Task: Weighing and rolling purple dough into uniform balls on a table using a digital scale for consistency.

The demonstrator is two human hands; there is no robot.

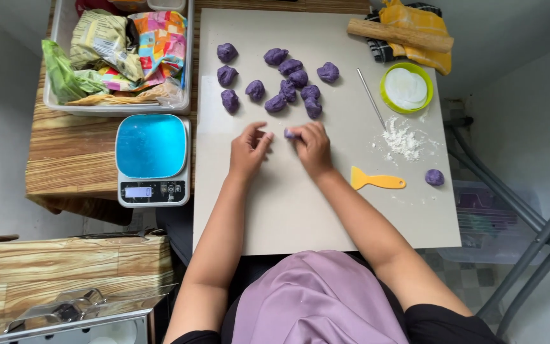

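On the pale work board (288, 210), the right hand (313, 148) pinches a small purple dough piece (289, 133); the left hand (248, 150) rests just beside it, fingers loosely curled. Right lie a yellow scraper (377, 181) and flour (402, 139) (one stray ball (434, 177) too). Beyond, purple dough balls (284, 83) cluster.

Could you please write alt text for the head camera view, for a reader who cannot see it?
A person's right hand pinches a small purple dough piece beside the open left hand on a grey board. Purple dough balls lie beyond; a yellow scraper, flour and a blue-topped kitchen scale flank them.
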